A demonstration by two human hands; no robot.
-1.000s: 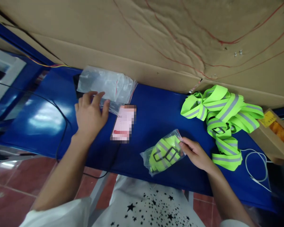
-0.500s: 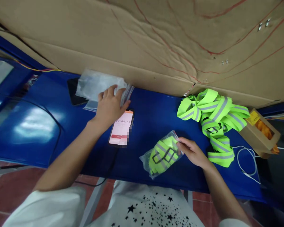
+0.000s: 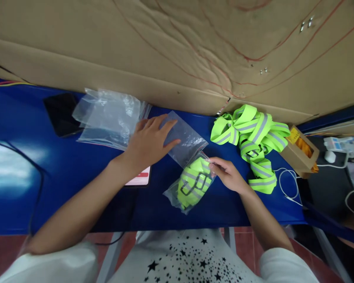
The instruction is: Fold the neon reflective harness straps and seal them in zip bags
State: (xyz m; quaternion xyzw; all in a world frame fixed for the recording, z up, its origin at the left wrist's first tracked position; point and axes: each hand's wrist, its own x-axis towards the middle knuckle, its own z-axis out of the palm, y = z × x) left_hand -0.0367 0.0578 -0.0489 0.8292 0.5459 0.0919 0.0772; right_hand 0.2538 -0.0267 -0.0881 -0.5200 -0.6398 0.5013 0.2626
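My right hand pinches the top edge of a clear zip bag, which holds a folded neon-yellow reflective strap with black buckles. Fingers spread, my left hand lies over an empty clear bag whose right corner reaches just above the filled one. To the left of that hand is a stack of clear zip bags. Below my left wrist shows part of a lit phone; the rest is hidden under the hand.
More neon reflective straps lie heaped on the right of the blue table. Beside them stand a cardboard box and a white cable. A dark phone-like slab lies at left. A cardboard panel rises behind.
My left hand has moved right from the stack, and a single empty bag now lies apart beside it. My right hand still holds the filled bag. The view has shifted slightly.
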